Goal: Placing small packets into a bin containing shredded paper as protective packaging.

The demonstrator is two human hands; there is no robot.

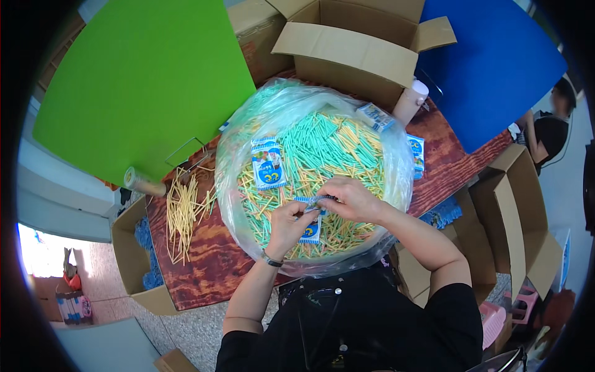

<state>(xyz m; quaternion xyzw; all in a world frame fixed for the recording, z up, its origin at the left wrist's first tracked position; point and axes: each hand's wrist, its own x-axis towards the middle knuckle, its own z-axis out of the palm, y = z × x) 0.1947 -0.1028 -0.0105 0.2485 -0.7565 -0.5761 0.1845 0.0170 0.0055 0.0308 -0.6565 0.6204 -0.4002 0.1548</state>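
Note:
A large clear plastic bag lies open in front of me, heaped with thin green, yellow and pinkish sticks. Over the heap my left hand is closed on the left side of a blue-and-white packet. Pinched at the packet's upper edge, my right hand meets it from the right. Fingers hide much of that packet, so I cannot tell whether its top is open. More packets of the same kind lie on the sticks at the upper left, and another packet is at the bag's far right rim.
Loose yellow sticks lie on the reddish wooden table. Behind the bag stand an open cardboard box and a pale cylinder. Green and blue panels flank it. A person sits at far right.

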